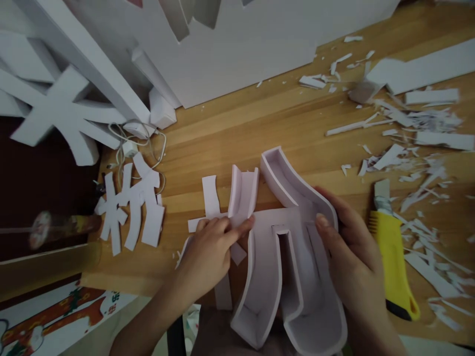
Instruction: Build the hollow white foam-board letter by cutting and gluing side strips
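Observation:
A pale lilac foam-board character with raised side walls [285,247] lies on the wooden table [230,133] in front of me. My left hand [210,249] presses on its left part, fingers together, with the index finger pointing at a wall strip. My right hand [351,247] grips the curved right wall, thumb inside and fingers outside. A flat cut-out strip of the same shape [211,198] lies under the left hand.
A yellow utility knife [391,252] lies just right of my right hand. Several white foam scraps [415,138] litter the table's right side. A flat white cut-out character [131,207] lies at left. Large white boards [241,44] and foam letters [63,113] stand behind, with a white cable [148,143].

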`<state>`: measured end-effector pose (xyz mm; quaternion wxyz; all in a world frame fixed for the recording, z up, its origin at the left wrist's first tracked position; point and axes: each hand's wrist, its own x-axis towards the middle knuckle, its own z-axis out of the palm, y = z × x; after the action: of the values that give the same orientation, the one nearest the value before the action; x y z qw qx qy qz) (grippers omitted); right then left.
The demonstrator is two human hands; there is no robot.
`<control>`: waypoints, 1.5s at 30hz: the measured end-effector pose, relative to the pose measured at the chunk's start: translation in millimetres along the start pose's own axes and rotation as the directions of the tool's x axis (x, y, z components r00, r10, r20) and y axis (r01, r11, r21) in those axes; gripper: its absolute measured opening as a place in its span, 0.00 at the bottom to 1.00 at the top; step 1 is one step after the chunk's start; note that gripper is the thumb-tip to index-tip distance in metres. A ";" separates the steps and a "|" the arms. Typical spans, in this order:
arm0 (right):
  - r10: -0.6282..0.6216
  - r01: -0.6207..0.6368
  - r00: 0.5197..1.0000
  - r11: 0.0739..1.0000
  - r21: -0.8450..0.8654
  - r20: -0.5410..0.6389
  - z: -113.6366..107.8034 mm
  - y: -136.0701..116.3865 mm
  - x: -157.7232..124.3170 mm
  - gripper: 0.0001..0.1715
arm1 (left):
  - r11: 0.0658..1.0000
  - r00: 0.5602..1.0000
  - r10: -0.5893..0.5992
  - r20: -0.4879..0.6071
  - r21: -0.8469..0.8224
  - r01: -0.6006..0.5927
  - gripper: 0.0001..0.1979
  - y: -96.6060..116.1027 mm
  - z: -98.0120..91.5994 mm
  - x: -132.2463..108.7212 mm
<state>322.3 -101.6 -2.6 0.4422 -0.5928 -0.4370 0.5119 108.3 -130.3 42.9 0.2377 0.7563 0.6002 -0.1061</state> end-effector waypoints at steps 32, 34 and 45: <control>0.070 -0.061 0.996 0.988 0.143 -0.054 4.5 2.2 0.8 0.26 | 0.977 0.996 -0.054 0.065 0.210 0.039 0.37 14.2 4.8 -3.7; 0.067 -0.059 0.996 0.991 0.119 -0.060 4.5 2.3 1.7 0.26 | 0.971 0.995 -0.060 0.077 0.237 0.041 0.35 15.8 2.1 -2.4; 0.075 -0.064 0.995 0.987 0.150 -0.071 5.3 -0.4 3.5 0.25 | 0.987 0.982 0.125 0.143 0.078 -0.137 0.40 -10.7 -15.2 7.3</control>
<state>317.3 -97.8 -3.4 0.4831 -0.5925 -0.3596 0.5350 98.0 -114.9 50.3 0.2517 0.7948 0.5259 -0.1686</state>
